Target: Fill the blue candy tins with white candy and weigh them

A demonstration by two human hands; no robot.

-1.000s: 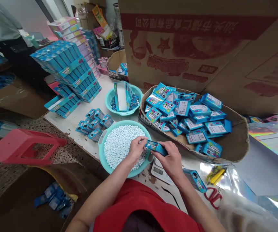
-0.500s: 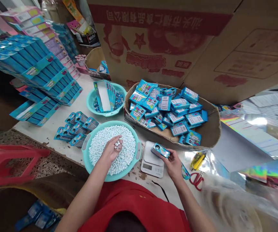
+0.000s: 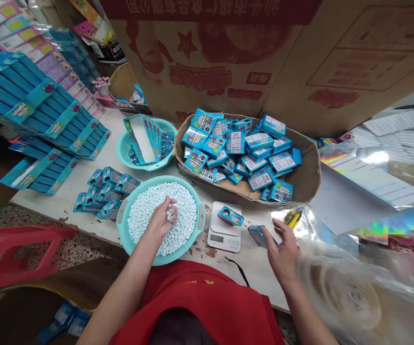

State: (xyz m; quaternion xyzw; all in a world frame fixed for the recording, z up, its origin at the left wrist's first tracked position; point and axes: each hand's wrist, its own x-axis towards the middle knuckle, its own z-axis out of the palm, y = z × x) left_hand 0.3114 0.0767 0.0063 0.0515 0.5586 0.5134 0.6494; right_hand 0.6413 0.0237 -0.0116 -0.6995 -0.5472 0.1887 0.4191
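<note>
Palm turned up, my left hand (image 3: 163, 216) rests in a round teal basin (image 3: 120, 231) of small white candies (image 3: 181, 211), with a few candies cupped in its curled fingers. On a white kitchen scale (image 3: 216, 239) lies a small blue candy box (image 3: 231, 216) with a round hole in its end. To the right of the scale, my right hand (image 3: 282, 247) has its thumb and fingers spread apart. Its thumb touches a second blue box (image 3: 256, 235) on the table, partly hidden by the thumb.
A cut cardboard tray (image 3: 311, 184) full of blue boxes stands behind the scale. Several blue boxes (image 3: 108, 189) sit left of the basin. Behind them is another teal basin (image 3: 120, 148); display cartons (image 3: 45, 120) are stacked at left. Plastic-wrapped rolls (image 3: 350, 297) lie at right.
My right hand has let go of the blue box, now on the scale, and moved right to another box. My left hand stays among the candies. The view has shifted slightly.
</note>
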